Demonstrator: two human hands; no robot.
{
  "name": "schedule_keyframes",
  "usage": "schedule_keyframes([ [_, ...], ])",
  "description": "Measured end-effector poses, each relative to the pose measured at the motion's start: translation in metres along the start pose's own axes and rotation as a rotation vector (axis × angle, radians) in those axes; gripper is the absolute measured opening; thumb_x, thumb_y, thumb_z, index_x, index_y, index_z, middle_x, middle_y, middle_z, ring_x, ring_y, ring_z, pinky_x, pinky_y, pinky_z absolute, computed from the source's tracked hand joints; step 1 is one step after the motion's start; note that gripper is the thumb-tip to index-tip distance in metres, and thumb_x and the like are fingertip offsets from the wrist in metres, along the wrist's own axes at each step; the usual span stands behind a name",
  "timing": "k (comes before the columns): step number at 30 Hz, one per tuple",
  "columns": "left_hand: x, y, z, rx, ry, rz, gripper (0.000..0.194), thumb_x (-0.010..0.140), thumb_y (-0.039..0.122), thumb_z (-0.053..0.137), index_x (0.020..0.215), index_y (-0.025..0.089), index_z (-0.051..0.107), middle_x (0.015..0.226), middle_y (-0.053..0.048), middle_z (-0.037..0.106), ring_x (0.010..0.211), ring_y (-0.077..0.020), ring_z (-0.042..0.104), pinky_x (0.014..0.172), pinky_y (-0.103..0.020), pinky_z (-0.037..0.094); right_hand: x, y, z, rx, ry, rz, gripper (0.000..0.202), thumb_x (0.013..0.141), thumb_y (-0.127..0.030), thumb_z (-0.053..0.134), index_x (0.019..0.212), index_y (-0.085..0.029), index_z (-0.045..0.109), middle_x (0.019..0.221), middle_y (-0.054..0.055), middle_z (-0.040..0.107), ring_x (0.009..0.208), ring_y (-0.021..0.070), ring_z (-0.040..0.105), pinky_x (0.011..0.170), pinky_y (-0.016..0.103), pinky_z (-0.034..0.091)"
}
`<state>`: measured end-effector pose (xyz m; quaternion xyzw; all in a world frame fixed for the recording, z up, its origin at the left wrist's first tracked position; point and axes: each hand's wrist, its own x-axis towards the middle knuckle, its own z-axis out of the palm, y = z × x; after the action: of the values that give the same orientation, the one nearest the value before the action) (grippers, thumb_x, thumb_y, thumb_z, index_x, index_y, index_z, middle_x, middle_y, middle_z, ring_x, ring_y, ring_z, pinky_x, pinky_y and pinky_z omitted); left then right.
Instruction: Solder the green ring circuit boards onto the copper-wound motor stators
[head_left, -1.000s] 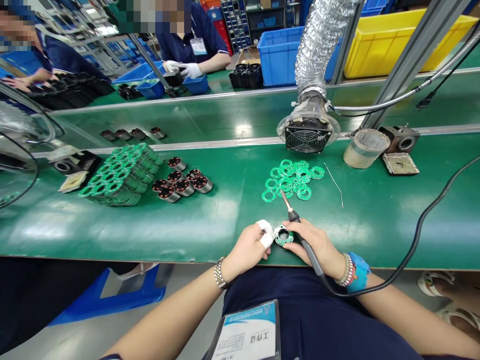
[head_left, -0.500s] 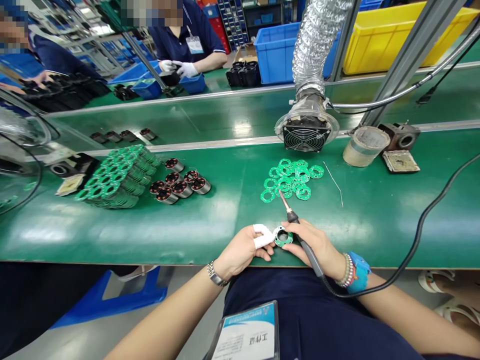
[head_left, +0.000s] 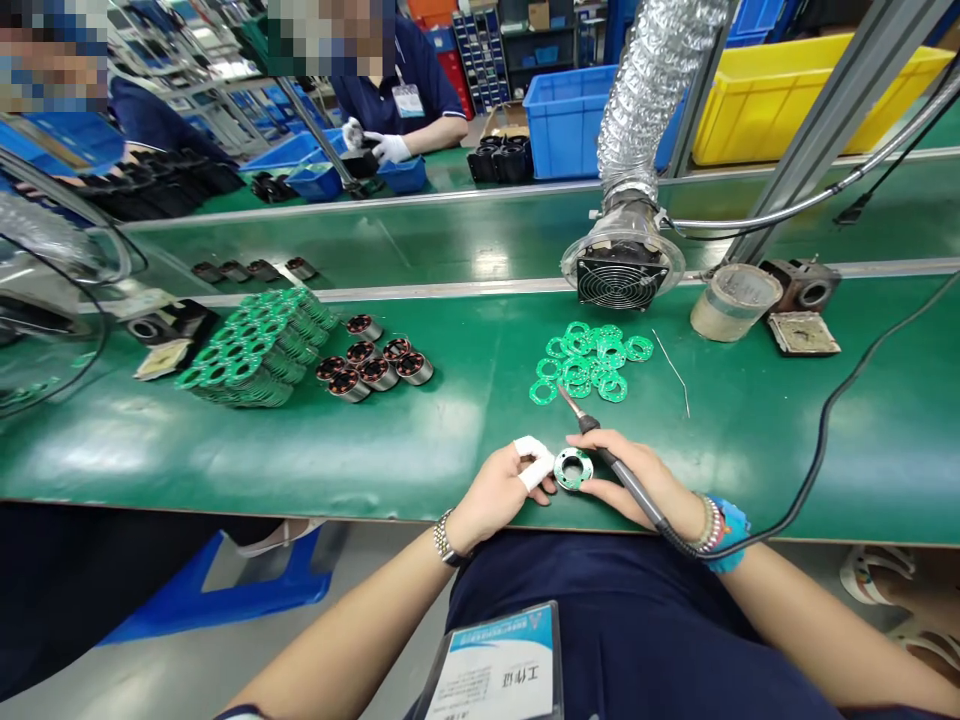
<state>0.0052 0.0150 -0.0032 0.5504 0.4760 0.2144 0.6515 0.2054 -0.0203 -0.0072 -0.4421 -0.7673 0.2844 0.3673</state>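
My left hand, with white covers on thumb and forefinger, pinches the left edge of a round motor part with a green ring circuit board on top. My right hand holds a soldering iron across the palm, its tip pointing up and left, away from the part. The right thumb and fingertips also steady the part's right side. Just beyond the iron's tip lies a loose pile of green ring circuit boards. A bent length of solder wire rests to their right.
Stacked green boards and several copper-wound motor parts stand on the left. A fume fan hangs behind the loose boards. A round tub and an iron stand with sponge are at right. Co-worker's gloved hands show across the bench.
The board-topped part has turned to face the camera more squarely. Both hands keep their hold. The whole view has shifted slightly.
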Motion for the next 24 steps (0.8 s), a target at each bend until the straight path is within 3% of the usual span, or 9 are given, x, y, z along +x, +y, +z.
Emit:
schedule_keyframes([
  [3, -0.008, -0.005, 0.006, 0.067, 0.036, 0.012, 0.022, 0.081, 0.036, 0.054, 0.078, 0.014, 0.052, 0.063, 0.000, 0.059, 0.053, -0.0096, 0.057, 0.057, -0.024, 0.049, -0.004, -0.005, 0.001, -0.053, 0.039, -0.045, 0.044, 0.079, -0.025, 0.063, 0.119, -0.018, 0.046, 0.112, 0.010, 0.060, 0.100, 0.0196, 0.059, 0.087, 0.033, 0.049],
  [6, -0.013, -0.007, 0.010, 0.053, 0.033, -0.001, 0.022, 0.081, 0.036, 0.053, 0.078, 0.014, 0.052, 0.063, -0.001, 0.059, 0.055, -0.0105, 0.057, 0.058, -0.025, 0.050, -0.010, -0.007, 0.008, -0.117, 0.043, -0.090, 0.039, 0.082, -0.025, 0.060, 0.117, -0.019, 0.046, 0.104, 0.009, 0.061, 0.094, 0.0203, 0.059, 0.082, 0.034, 0.051],
  [11, -0.009, -0.006, 0.000, 0.039, -0.101, 0.005, 0.020, 0.083, 0.033, 0.049, 0.075, 0.014, 0.051, 0.064, -0.001, 0.057, 0.055, -0.0108, 0.057, 0.057, -0.025, 0.050, -0.012, -0.006, 0.014, -0.078, 0.070, -0.063, 0.036, 0.083, -0.022, 0.059, 0.116, -0.020, 0.047, 0.104, 0.009, 0.061, 0.094, 0.0198, 0.059, 0.081, 0.034, 0.052],
  [13, -0.008, -0.005, -0.009, 0.198, -0.122, 0.091, 0.019, 0.084, 0.033, 0.048, 0.082, 0.015, 0.054, 0.071, -0.003, 0.059, 0.060, -0.0117, 0.058, 0.056, -0.024, 0.049, -0.011, -0.005, 0.013, -0.064, 0.072, -0.070, 0.036, 0.082, -0.021, 0.059, 0.116, -0.020, 0.047, 0.106, 0.010, 0.061, 0.097, 0.0199, 0.059, 0.083, 0.035, 0.052],
  [17, -0.007, -0.007, -0.024, 0.742, -0.066, 0.488, 0.025, 0.085, 0.030, 0.050, 0.107, 0.020, 0.055, 0.098, -0.008, 0.062, 0.079, -0.0161, 0.059, 0.070, -0.029, 0.049, -0.011, -0.005, 0.012, -0.057, 0.075, -0.081, 0.035, 0.082, -0.023, 0.060, 0.115, -0.020, 0.048, 0.106, 0.009, 0.062, 0.096, 0.0195, 0.060, 0.083, 0.034, 0.052],
  [19, -0.007, -0.007, -0.027, 0.934, -0.049, 0.640, 0.023, 0.087, 0.027, 0.047, 0.106, 0.020, 0.058, 0.102, -0.009, 0.063, 0.085, -0.0179, 0.059, 0.075, -0.031, 0.048, -0.011, -0.004, 0.013, -0.065, 0.080, -0.074, 0.035, 0.082, -0.023, 0.060, 0.114, -0.020, 0.048, 0.105, 0.009, 0.062, 0.094, 0.0193, 0.060, 0.082, 0.034, 0.052],
  [24, -0.003, 0.000, -0.026, 1.052, -0.095, 0.731, 0.021, 0.087, 0.022, 0.042, 0.093, 0.019, 0.062, 0.096, -0.008, 0.064, 0.080, -0.0164, 0.058, 0.070, -0.027, 0.047, -0.012, -0.002, 0.014, -0.066, 0.070, -0.091, 0.035, 0.083, -0.023, 0.059, 0.115, -0.021, 0.047, 0.107, 0.009, 0.062, 0.091, 0.0186, 0.060, 0.080, 0.034, 0.052],
])
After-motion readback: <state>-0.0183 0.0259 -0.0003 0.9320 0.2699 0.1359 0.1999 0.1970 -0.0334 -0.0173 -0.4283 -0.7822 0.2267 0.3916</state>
